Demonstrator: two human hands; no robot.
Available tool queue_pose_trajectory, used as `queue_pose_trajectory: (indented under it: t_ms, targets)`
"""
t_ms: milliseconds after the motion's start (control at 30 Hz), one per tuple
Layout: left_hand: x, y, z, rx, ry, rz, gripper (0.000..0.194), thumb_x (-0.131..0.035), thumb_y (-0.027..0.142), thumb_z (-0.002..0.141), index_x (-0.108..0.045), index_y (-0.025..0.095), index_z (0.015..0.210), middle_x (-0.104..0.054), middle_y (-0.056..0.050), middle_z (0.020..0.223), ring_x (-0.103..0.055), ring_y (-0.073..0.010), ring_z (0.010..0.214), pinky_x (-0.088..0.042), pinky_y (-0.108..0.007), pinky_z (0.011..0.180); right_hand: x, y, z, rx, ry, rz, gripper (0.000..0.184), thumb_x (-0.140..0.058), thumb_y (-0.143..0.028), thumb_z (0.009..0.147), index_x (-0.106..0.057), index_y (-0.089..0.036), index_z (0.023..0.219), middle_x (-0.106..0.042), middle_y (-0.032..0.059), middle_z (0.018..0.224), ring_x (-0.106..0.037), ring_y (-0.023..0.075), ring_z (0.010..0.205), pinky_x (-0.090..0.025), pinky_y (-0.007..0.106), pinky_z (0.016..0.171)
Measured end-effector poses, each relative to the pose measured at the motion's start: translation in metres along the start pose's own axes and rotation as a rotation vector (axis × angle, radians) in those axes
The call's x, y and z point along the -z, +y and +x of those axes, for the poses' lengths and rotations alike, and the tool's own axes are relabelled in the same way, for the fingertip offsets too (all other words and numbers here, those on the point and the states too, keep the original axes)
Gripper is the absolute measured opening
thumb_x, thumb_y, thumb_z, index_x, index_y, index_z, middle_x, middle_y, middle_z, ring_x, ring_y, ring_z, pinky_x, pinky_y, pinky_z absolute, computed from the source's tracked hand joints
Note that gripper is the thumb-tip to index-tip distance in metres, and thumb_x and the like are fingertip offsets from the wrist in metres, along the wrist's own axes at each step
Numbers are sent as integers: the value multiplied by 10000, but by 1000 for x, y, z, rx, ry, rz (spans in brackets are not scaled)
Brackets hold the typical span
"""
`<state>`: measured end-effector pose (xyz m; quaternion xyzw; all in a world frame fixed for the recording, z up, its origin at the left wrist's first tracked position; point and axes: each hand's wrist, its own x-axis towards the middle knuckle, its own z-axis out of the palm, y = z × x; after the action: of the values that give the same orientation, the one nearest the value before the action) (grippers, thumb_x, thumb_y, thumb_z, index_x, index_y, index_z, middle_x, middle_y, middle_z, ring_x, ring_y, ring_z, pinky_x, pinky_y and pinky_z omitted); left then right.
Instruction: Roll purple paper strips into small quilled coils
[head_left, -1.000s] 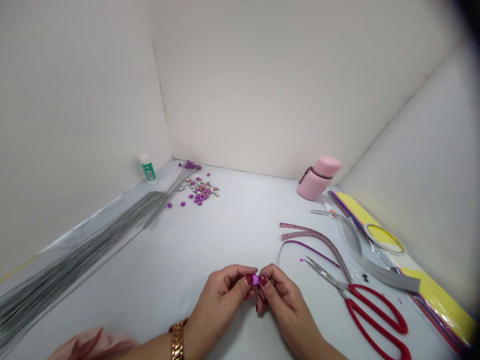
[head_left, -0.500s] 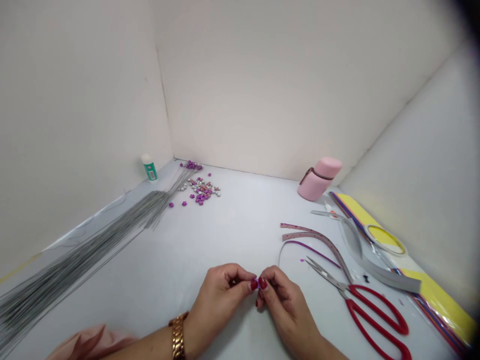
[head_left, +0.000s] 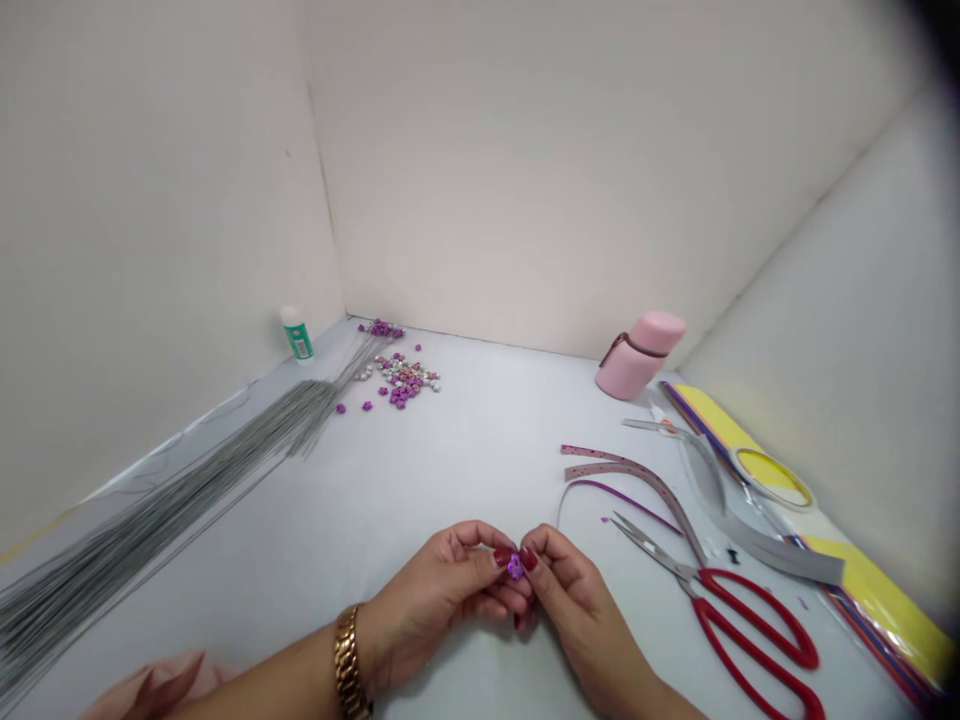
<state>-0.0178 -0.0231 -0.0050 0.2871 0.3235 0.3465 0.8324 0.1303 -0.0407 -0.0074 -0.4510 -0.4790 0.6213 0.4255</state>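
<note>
A small shiny purple paper star (head_left: 515, 567) is pinched between the fingertips of both hands, low in the middle of the head view. My left hand (head_left: 457, 580) closes on it from the left, thumb and index finger together. From the right, my right hand (head_left: 574, 600) grips its other side the same way. A thin purple paper strip (head_left: 626, 497) lies on the table just beyond my right hand. Red-handled scissors (head_left: 697, 580) rest to the right, blades slightly parted and pointing up-left.
Dotted pink strips (head_left: 637, 472) curve behind the scissors. Yellow sheets (head_left: 885, 590), a tape roll (head_left: 772, 478) and a silver strip (head_left: 780, 552) line the right. A pink flask (head_left: 637, 358) stands behind. Leftward lie grey wires (head_left: 187, 490), small stars (head_left: 405, 385) and a glue stick (head_left: 298, 336).
The purple star has come into clearer view between my fingertips. My left hand has turned slightly, its lower fingers now extending beneath the star toward my right hand.
</note>
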Motion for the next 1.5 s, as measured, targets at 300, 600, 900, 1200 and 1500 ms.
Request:
queue_pose_trajectory:
  t_ms: [300, 600, 900, 1200, 1500]
  targets:
    - [2, -2, 1, 63, -46, -153, 148, -654, 192, 725, -582, 90, 805, -630, -35, 671, -596, -72, 599, -419, -162, 603, 1, 1, 0, 24, 39, -40, 235, -514, -364, 822, -457, -170, 703, -544, -22, 589, -492, 91, 510, -394, 213, 502]
    - [4, -4, 2, 9, -66, -118, 158, -641, 228, 738, -535, 119, 697, -634, -26, 629, -598, -99, 562, -406, -207, 576, -3, -1, 1, -19, -10, 71, 257, -515, -396, 814, -471, -168, 703, -555, -21, 582, -482, 85, 486, -378, 202, 490]
    - [3, -5, 2, -33, -76, -147, 80, -558, 201, 804, -546, 122, 798, -633, -43, 699, -593, -92, 586, -430, -221, 622, -4, 0, 2, -48, -1, 177, 261, -520, -407, 807, -457, -178, 699, -533, -35, 566, -460, 79, 457, -340, 189, 460]
    - [2, -2, 0, -341, 155, 562, 129, -656, 219, 698, -621, 149, 801, -656, -40, 700, -600, -157, 645, -453, -245, 606, 1, 1, 2, 36, 44, -73, 276, -499, -418, 812, -466, -170, 695, -461, -57, 508, -440, 88, 462, -335, 208, 482]
    - [-3, 1, -6, -428, 164, 883, 156, -530, 228, 798, -665, 170, 848, -691, -59, 797, -610, -181, 738, -444, -257, 697, 1, 2, 1, 33, 30, -31, 260, -464, -388, 841, -437, -172, 699, -448, -68, 473, -414, 79, 445, -316, 205, 482]
